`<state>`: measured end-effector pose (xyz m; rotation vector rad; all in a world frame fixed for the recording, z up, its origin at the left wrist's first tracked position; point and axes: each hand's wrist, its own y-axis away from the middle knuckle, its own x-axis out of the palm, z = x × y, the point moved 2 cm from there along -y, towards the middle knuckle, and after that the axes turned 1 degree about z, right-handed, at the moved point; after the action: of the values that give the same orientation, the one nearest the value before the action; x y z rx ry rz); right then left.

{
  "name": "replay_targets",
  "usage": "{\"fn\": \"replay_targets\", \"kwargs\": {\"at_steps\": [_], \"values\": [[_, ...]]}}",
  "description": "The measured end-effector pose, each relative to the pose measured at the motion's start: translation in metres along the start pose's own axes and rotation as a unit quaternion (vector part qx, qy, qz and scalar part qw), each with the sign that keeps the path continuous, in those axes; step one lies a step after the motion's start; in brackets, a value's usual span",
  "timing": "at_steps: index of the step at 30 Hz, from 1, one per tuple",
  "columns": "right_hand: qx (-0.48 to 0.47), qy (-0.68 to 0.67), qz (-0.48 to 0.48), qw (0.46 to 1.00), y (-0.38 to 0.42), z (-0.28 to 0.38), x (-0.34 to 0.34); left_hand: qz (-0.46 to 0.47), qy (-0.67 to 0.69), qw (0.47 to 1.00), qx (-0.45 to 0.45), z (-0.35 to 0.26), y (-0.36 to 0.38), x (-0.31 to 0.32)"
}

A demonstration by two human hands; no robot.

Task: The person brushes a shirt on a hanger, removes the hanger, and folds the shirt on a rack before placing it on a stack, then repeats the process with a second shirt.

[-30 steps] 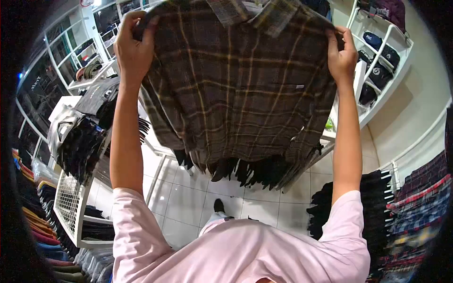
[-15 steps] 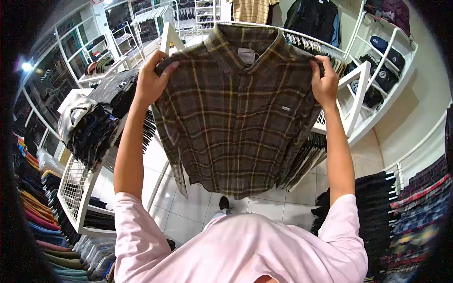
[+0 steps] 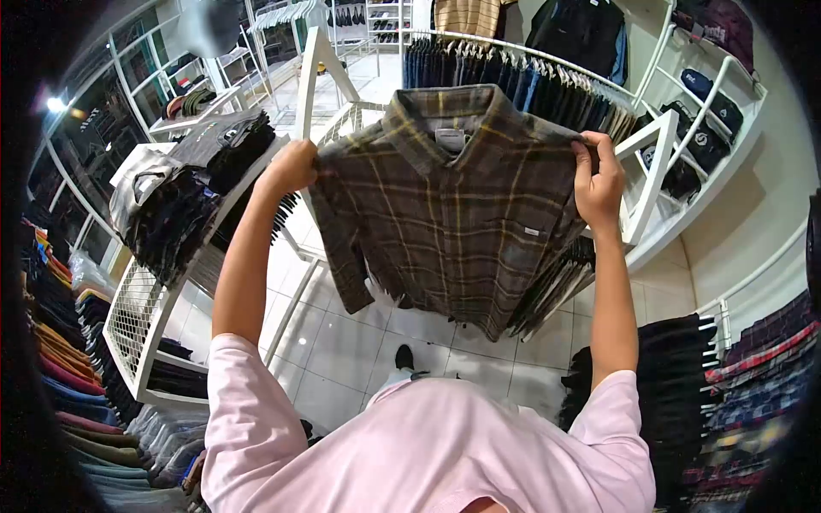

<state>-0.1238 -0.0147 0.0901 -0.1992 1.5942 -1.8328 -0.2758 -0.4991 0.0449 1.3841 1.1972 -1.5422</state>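
Observation:
A dark plaid button-up shirt (image 3: 462, 205) with yellow lines hangs spread between my hands, its collar (image 3: 449, 115) at the top and a small white tag on the chest pocket. My left hand (image 3: 291, 165) is closed on the shirt's shoulder at the left. At the other shoulder, my right hand (image 3: 601, 175) pinches the cloth between thumb and fingers. The sleeve on the left dangles folded below my left hand, while the hem swings toward the lower right.
Folded dark clothes (image 3: 184, 188) lie on a white rack at the left. Behind the shirt hangs a row of jeans (image 3: 479, 73). Shelves with caps (image 3: 705, 141) stand at the right. Black garments (image 3: 658, 385) and plaid shirts (image 3: 761, 368) hang at the lower right.
The shirt's collar and both hands have come lower. My left hand has turned, with its knuckles now showing. The hem has swung right and up, and the left sleeve has folded inward.

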Motion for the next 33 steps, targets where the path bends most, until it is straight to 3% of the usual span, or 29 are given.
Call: {"fn": "replay_targets", "kwargs": {"at_steps": [2,4,7,9,10,12,13,14,15,16,18,20,22,23,25,28,30,32,33], "values": [[0.039,-0.014,0.006,0.999,0.01,-0.005,-0.009,-0.132,-0.056,0.989,0.034,-0.021,0.011,-0.013],[0.079,-0.025,0.024,0.996,0.024,-0.009,-0.022,-0.23,-0.034,0.973,0.008,-0.034,0.009,-0.018],[0.154,-0.139,0.096,0.974,0.05,-0.019,-0.037,-0.282,-0.035,0.958,-0.041,-0.056,0.008,-0.026],[0.232,-0.276,0.16,0.919,0.068,-0.014,-0.047,-0.296,-0.025,0.953,-0.051,-0.076,0.014,-0.042],[0.308,-0.331,0.237,0.86,0.077,-0.012,-0.06,-0.313,0.04,0.948,-0.037,-0.086,0.019,-0.047],[0.301,-0.389,0.366,0.79,0.091,-0.003,-0.073,-0.344,0.17,0.924,-0.006,-0.101,0.025,-0.054],[0.284,-0.432,0.405,0.754,0.096,-0.007,-0.068,-0.301,0.367,0.877,0.081,-0.093,0.01,-0.047],[0.267,-0.473,0.441,0.715,0.1,-0.01,-0.062,-0.261,0.455,0.841,0.134,-0.096,0.004,-0.044],[0.321,-0.472,0.417,0.707,0.096,0.0,-0.056,-0.217,0.536,0.794,0.185,-0.11,0.006,-0.047],[0.32,-0.461,0.374,0.738,0.096,0.004,-0.041,-0.167,0.61,0.738,0.234,-0.124,0.009,-0.051],[0.353,-0.429,0.322,0.767,0.09,0.006,-0.007,-0.096,0.64,0.715,0.266,-0.151,0.019,-0.059],[0.301,-0.356,0.258,0.846,0.084,0.014,0.032,-0.027,0.664,0.686,0.296,-0.177,0.031,-0.062],[0.309,-0.331,0.243,0.858,0.079,0.019,0.066,0.017,0.685,0.659,0.311,-0.195,0.045,-0.066],[0.26,-0.296,0.218,0.893,0.078,0.021,0.077,0.046,0.724,0.614,0.31,-0.201,0.051,-0.066],[0.155,-0.212,0.189,0.946,0.075,0.026,0.093,0.077,0.765,0.576,0.279,-0.205,0.065,-0.073],[0.194,-0.415,0.299,0.837,0.071,0.018,0.1,0.091,0.795,0.549,0.241,-0.196,0.071,-0.073],[0.181,-0.326,0.157,0.914,0.07,0.009,0.094,0.102,0.792,0.54,0.268,-0.178,0.069,-0.067],[0.192,-0.286,0.091,0.934,0.048,0.016,0.07,0.108,0.819,0.523,0.208,-0.155,0.068,-0.052],[0.144,-0.245,0.072,0.956,0.037,0.02,0.058,0.118,0.831,0.515,0.172,-0.144,0.066,-0.043]]}}
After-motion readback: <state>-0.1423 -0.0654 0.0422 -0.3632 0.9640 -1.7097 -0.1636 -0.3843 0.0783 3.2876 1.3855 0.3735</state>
